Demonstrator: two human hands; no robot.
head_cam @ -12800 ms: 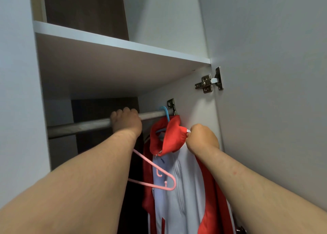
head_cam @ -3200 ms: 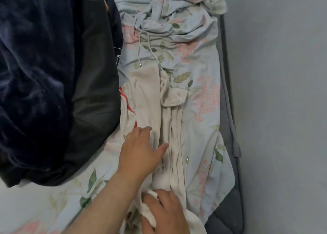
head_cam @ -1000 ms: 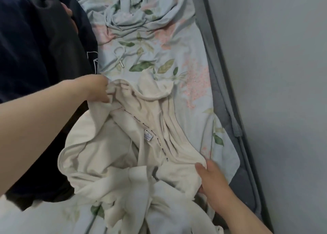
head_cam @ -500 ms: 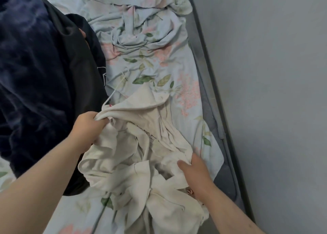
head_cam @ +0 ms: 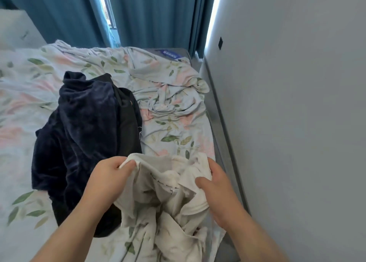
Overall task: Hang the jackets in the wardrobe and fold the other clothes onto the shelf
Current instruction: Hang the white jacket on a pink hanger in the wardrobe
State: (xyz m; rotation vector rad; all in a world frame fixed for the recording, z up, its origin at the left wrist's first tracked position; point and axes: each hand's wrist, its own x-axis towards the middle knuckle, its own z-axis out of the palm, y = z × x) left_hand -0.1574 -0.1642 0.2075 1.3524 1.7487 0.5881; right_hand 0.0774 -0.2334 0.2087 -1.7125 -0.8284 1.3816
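Observation:
A cream-white garment point(head_cam: 168, 206) hangs bunched between my hands above the near right part of the bed. My left hand point(head_cam: 108, 179) pinches its upper left edge between thumb and fingers. My right hand point(head_cam: 216, 184) grips the upper right edge, thumb over the cloth. The garment's lower part droops onto the floral sheet point(head_cam: 174, 127). To the left lies a heap of dark clothes: a navy plush garment point(head_cam: 79, 127) and a black one point(head_cam: 126, 115) beside it.
The bed runs along a grey wall point(head_cam: 287, 123) on the right, with the dark mattress edge point(head_cam: 223, 127) showing. Teal curtains point(head_cam: 154, 14) hang behind the bed's far end. The sheet is rumpled near the far right corner.
Both hands have lifted the cream garment off the bed and hold it by its top edge. My view has risen, so the curtains and whole bed now show.

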